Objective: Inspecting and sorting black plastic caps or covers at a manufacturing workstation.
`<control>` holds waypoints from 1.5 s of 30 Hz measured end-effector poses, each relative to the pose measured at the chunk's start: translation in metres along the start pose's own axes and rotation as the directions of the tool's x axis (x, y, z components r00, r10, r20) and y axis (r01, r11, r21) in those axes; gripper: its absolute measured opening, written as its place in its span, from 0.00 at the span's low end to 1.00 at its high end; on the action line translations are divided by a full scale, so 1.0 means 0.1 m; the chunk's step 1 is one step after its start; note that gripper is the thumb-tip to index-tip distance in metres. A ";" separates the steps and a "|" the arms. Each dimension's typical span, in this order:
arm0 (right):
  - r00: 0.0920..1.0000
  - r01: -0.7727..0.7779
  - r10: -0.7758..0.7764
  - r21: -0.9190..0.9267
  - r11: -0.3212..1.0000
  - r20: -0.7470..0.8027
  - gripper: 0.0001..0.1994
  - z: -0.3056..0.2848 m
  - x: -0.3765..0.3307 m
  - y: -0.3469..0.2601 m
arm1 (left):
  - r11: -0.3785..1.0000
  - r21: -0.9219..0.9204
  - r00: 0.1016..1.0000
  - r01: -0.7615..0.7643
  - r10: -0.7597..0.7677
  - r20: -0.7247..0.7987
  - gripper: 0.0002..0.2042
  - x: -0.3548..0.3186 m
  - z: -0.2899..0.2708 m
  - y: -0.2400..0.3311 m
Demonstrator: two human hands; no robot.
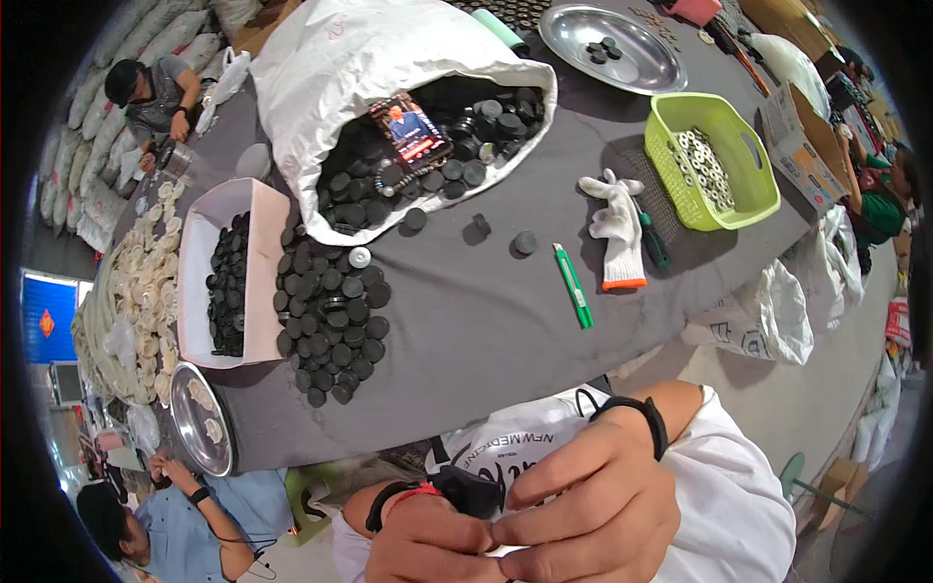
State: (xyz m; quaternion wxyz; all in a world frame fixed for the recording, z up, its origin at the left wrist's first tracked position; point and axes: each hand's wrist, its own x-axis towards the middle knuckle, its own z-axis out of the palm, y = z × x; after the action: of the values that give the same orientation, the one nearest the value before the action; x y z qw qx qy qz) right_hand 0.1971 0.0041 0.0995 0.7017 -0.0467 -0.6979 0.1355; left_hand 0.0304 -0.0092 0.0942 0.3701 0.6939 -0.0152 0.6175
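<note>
The fingers (pixel 569 520) of the right hand (pixel 598 500) bend inward to meet those of the left hand (pixel 437 544), the tips drawn together in front of the worktop's near edge; whatever lies between them is hidden, so I cannot tell what, if anything, is pinched; a dark, smooth-looking piece (pixel 468 493) shows just beside the left hand, also off the near edge, and whether it is held is unclear.

On the grey cloth-covered worktop (pixel 457 350), a heap of flat, round black discs (pixel 335 335) lies toward the left part of the near edge, a small white round piece (pixel 360 257) at its top; touching the heap on its left stands a pale pink rectangular box (pixel 267 321) with smaller black pieces inside; cream-coloured pieces (pixel 146 282) spread along the left edge, and a shiny oval metal tray (pixel 219 452) sits at the near left corner.

Toward the far edge a large white woven sack (pixel 330 87) gapes over more black discs, with a lit phone (pixel 408 131) on them; a green slim cutter (pixel 573 287) lies right of centre, near a white knitted glove (pixel 617 219) with an orange cuff; a lime-green plastic basket (pixel 748 209) holding pale rings stands near the right edge.
</note>
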 end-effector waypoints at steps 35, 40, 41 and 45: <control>0.509 -0.788 0.801 -0.206 0.581 0.315 0.13 -0.43 -0.61 0.57 | 0.584 0.343 0.629 0.736 -0.777 -0.025 0.12 -0.08 -0.44 -0.81; 0.080 -0.965 0.921 -0.200 0.167 0.382 0.14 -0.36 -1.55 0.79 | 0.242 0.083 0.250 0.967 -0.963 -0.099 0.13 -0.97 -0.51 -1.20; 0.049 -0.982 0.919 -0.149 0.115 0.390 0.14 -0.35 -1.71 0.83 | 0.105 -0.036 0.102 0.994 -0.991 -0.083 0.14 -1.06 -0.51 -1.23; 0.031 -0.976 0.920 -0.188 0.113 0.391 0.13 -0.35 -1.95 0.92 | -0.009 -0.192 -0.029 0.981 -0.994 -0.102 0.13 -1.30 -0.52 -1.40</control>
State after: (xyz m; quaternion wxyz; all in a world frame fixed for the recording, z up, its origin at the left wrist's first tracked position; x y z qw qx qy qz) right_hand 0.2221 0.0471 -0.1130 0.2664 -0.4212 -0.6083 0.6178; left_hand 0.0231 0.0635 -0.0895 0.7189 0.4175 0.5016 0.2394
